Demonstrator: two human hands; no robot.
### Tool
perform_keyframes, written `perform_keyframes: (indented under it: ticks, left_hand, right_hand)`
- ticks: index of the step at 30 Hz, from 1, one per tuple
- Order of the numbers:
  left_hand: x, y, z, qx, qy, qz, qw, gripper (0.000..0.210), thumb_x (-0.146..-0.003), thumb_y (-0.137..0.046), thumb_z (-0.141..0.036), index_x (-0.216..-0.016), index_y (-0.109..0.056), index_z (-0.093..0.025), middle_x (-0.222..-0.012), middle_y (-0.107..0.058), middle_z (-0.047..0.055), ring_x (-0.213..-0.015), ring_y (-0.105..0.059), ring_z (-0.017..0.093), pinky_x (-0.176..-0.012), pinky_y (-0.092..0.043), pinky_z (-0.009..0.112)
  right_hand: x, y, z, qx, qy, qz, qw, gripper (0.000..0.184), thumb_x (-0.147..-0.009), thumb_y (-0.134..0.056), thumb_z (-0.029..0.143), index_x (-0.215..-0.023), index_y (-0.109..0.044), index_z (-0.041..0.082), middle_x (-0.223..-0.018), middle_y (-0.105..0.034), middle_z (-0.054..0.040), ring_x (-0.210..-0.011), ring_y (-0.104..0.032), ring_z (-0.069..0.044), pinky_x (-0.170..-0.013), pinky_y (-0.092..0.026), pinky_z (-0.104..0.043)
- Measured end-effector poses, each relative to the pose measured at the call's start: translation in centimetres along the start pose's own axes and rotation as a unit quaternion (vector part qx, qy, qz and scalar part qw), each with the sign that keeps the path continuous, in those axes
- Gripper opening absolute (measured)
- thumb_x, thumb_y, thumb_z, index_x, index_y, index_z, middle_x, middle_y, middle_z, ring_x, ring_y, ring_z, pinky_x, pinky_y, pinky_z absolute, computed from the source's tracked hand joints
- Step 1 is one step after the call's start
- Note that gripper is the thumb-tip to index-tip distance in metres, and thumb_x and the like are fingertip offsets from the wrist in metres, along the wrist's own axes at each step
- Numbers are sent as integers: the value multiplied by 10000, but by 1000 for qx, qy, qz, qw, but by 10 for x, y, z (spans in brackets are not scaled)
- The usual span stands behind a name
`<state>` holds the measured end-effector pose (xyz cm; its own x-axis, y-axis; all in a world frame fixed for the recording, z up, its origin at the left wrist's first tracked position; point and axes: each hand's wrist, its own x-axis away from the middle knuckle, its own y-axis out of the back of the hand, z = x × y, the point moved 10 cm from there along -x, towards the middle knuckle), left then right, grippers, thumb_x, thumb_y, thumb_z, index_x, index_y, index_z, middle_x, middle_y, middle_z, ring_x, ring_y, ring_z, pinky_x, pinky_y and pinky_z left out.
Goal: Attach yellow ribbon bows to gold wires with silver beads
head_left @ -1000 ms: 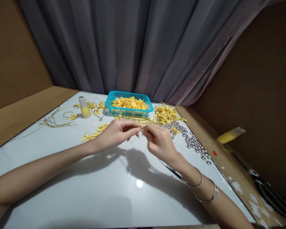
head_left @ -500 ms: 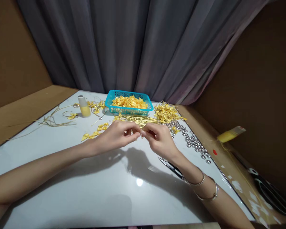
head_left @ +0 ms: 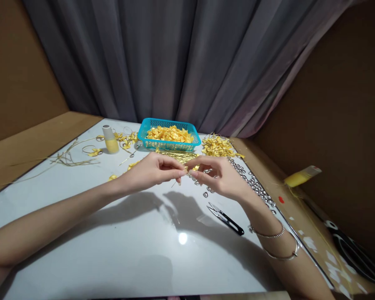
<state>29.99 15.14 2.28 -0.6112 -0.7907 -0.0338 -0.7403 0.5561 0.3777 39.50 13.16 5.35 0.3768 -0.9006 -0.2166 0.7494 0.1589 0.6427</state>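
My left hand [head_left: 153, 171] and my right hand [head_left: 223, 177] meet over the middle of the table, their thumbs and fingers pinched together. Between the fingertips is a thin strand that looks like gold cord [head_left: 174, 183]; its short end pokes out below the left fingers, and the rest is mostly hidden. Just beyond the hands lies a bundle of gold cords [head_left: 171, 155]. Small shiny silver pieces [head_left: 205, 194] are scattered under and beside my right hand. Black-handled thread snips [head_left: 229, 221] lie on the table near my right wrist.
A blue basket [head_left: 171, 146] of yellow ribbon bows stands at the back. A pile of yellow bows with cords [head_left: 218, 146] is right of it. A small yellow bottle [head_left: 110, 139] and loose cords [head_left: 68, 156] are at left. Large scissors [head_left: 353, 254] lie at far right.
My right hand has shifted right and its fingers have opened out somewhat, uncovering the snips and some silver pieces. My left hand has shifted slightly, still pinching.
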Motion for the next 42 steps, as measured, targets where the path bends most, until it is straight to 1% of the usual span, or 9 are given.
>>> perform_keyframes:
  ticks: [2, 4, 9, 14, 22, 28, 32, 37, 42]
  left_hand:
    - [0, 0, 2, 12, 3, 4, 1000, 203, -800, -610, -338, -843, -708, -166, -674, -644, 4, -527, -412, 69, -443, -294, 175]
    - [-1, 0, 4, 19, 3, 6, 1000, 206, -802, -607, -342, -845, -710, -169, -682, -637, 7, -527, -403, 68, -442, -294, 175]
    - [-2, -2, 8, 23, 11, 11, 1000, 227, -807, -595, -360, -852, -711, -170, -704, -640, 16, -510, -383, 65, -429, -281, 178]
    - [0, -2, 5, -6, 7, 1, 1000, 224, -807, -593, -348, -796, -712, -159, -684, -647, 9, -502, -396, 58, -431, -285, 175]
    - [-1, -1, 1, -39, -11, -25, 999, 183, -808, -582, -282, -820, -715, -157, -664, -659, -6, -496, -415, 58, -435, -292, 178]
    - [-2, -4, 2, -49, -5, -22, 999, 193, -810, -571, -277, -819, -714, -147, -664, -663, 1, -490, -424, 62, -436, -295, 183]
    - [-1, -5, 3, -52, -3, -14, 999, 198, -812, -568, -284, -782, -708, -147, -648, -655, -1, -486, -426, 65, -440, -297, 186]
    - [-2, -6, 3, -52, 0, -9, 999, 209, -809, -568, -299, -772, -706, -147, -642, -651, 1, -486, -436, 74, -448, -306, 194]
    - [-1, -7, 4, -48, 6, -4, 999, 194, -805, -566, -282, -790, -705, -147, -655, -659, 2, -497, -449, 76, -458, -317, 193]
  right_hand:
    - [0, -3, 1, -7, -6, 27, 1000, 195, -795, -578, 272, -886, -686, 138, -847, -658, -55, -567, -560, -106, -515, -416, -231]
    - [1, -7, 2, -12, -9, 40, 999, 190, -810, -556, 225, -910, -695, 142, -847, -662, -49, -535, -563, -94, -507, -421, -228]
    - [1, -9, 0, -5, -16, 34, 999, 171, -815, -560, 184, -850, -719, 132, -671, -640, -19, -446, -510, -74, -467, -394, -219]
    - [0, -6, 2, 49, -6, 12, 999, 162, -788, -558, 113, -772, -719, 126, -602, -627, -11, -475, -498, -82, -502, -379, -223]
    - [2, -7, 6, 116, 15, -10, 993, 158, -771, -557, 67, -753, -704, 124, -631, -643, -17, -524, -512, -92, -546, -375, -224]
    - [2, -10, 5, 114, 18, 21, 993, 165, -798, -554, 98, -773, -713, 130, -642, -652, -22, -522, -510, -90, -551, -374, -223]
    - [2, -10, 5, 117, 17, 22, 993, 184, -811, -535, 113, -804, -719, 130, -650, -650, -29, -508, -498, -90, -538, -368, -224]
    - [2, -12, 6, 126, 27, 37, 991, 204, -812, -510, 98, -763, -706, 124, -561, -593, -6, -484, -464, -86, -532, -344, -226]
    - [2, -12, 5, 127, 30, 35, 991, 216, -808, -493, 71, -750, -697, 112, -542, -574, -2, -479, -461, -84, -525, -325, -225]
